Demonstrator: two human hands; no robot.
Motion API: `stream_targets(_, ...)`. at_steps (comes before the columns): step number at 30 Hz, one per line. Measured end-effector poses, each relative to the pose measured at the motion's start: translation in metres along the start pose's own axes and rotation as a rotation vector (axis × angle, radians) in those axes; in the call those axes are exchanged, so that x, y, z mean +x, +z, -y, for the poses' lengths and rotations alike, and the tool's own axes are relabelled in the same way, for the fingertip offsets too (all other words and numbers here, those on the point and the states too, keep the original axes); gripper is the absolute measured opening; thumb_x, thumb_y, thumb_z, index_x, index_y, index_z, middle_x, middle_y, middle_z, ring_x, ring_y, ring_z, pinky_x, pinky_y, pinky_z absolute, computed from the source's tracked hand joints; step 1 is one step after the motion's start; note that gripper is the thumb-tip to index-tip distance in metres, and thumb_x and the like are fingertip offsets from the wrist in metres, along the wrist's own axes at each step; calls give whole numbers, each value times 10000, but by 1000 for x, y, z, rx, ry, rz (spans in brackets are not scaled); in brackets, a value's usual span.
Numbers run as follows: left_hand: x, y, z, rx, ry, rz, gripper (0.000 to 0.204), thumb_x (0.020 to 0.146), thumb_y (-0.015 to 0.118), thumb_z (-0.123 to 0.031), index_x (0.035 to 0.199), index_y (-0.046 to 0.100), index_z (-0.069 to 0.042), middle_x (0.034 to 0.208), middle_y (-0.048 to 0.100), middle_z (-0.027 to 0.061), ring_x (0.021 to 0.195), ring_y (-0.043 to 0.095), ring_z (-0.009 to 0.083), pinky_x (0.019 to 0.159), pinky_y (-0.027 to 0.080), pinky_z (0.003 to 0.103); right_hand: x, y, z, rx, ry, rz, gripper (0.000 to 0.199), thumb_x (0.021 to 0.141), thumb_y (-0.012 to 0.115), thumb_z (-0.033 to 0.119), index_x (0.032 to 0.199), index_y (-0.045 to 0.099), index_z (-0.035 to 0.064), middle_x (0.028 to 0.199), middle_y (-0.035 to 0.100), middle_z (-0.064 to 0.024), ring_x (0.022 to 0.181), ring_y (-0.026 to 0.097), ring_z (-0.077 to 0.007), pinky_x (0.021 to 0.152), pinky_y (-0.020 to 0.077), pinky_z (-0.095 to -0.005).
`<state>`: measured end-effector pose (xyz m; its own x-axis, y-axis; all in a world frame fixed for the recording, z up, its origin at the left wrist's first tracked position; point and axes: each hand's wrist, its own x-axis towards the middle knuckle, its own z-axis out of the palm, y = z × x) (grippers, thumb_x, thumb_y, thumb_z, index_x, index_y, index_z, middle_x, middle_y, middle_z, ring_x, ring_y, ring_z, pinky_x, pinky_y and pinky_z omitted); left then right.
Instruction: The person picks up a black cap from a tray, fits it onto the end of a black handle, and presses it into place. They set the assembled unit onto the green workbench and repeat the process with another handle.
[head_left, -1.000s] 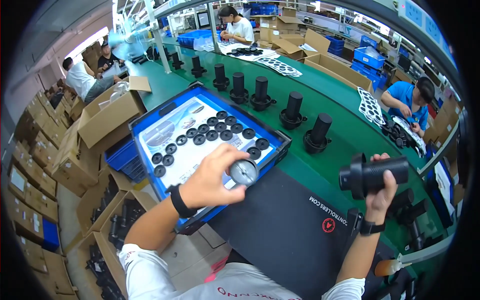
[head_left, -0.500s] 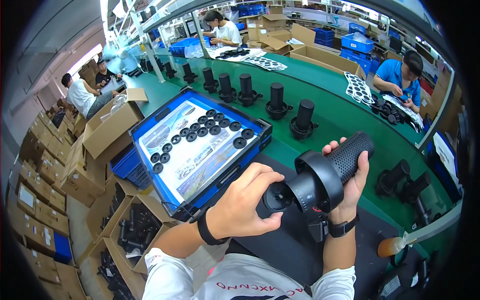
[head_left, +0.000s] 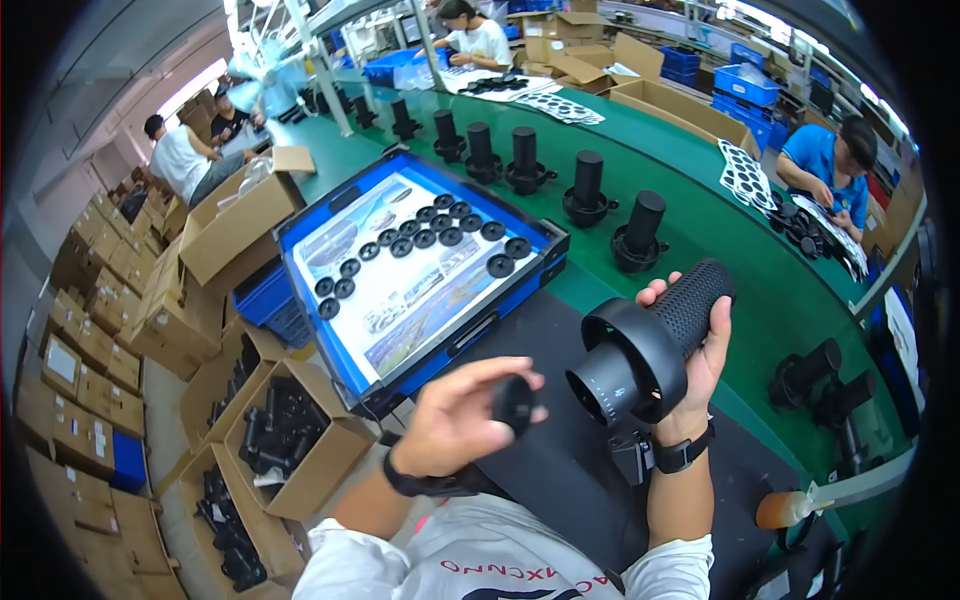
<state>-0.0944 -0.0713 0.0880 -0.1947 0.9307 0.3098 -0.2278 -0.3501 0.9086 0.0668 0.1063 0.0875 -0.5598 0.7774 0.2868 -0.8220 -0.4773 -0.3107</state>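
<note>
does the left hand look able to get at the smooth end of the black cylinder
Probably yes: the smooth end of the black cylinder points toward the left hand, with nothing visible between, though that hand holds a black disc.

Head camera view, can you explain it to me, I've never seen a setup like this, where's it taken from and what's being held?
There's no machine here, just a person's bare hands. A wide fisheye camera on their head looks down, so straight edges bend. The left hand holds a small black disc, slightly blurred. The right hand grips a black cylindrical part with a wide collar. On the green bench, a blue tray holds more round discs on a printed sheet. Beyond it, similar black parts stand upright in a row.
</note>
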Motion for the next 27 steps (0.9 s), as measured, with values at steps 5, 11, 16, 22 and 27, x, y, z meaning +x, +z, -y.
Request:
stream_targets(5, -94, -102, -43, 289, 227, -579, 541, 891, 605, -275, 1324, 409, -17, 1160, 548, 195, 911, 636, 276, 774, 548, 395, 2, -4, -3, -25, -1, -5, 532, 903, 539, 483, 1195, 466, 44, 1074, 582, -144, 1030, 560, -267, 965, 434, -444)
stream_targets(11, -97, -55, 3, -29, 141, -371, 465, 933, 552, -321, 1302, 462, -53, 1232, 512, 216, 915, 626, 286, 629, 512, 303, 3, 2, -14, -226, -172, 39, 589, 847, 628, 462, 1216, 451, 39, 1138, 552, -142, 1055, 548, -278, 991, 409, -455)
stream_targets(16, -62, -63, 24, -181, 74, -193, 437, 946, 532, -272, 1310, 464, -39, 1295, 459, 235, 942, 619, 288, 741, 533, 347, -8, -3, 7, -342, -191, 141, 614, 842, 654, 411, 1251, 398, 32, 1204, 479, -122, 1144, 475, -260, 984, 403, -430)
stream_targets(22, -50, -64, 31, -73, 158, -208, 464, 901, 601, -135, 1320, 448, -10, 1313, 445, 238, 1026, 605, 301, 846, 518, 370, 2, -16, -25, -295, -44, -10, 569, 862, 612, 455, 1190, 446, 20, 1128, 532, -128, 1074, 523, -264, 959, 426, -437)
stream_targets(27, -32, -17, 40, 201, 304, -272, 587, 773, 700, 15, 1306, 454, 22, 1311, 455, 240, 1108, 576, 325, 903, 496, 372, -3, 1, -54, -220, 32, -172, 528, 896, 545, 492, 1106, 500, 9, 1032, 575, -137, 971, 567, -258, 913, 468, -420)
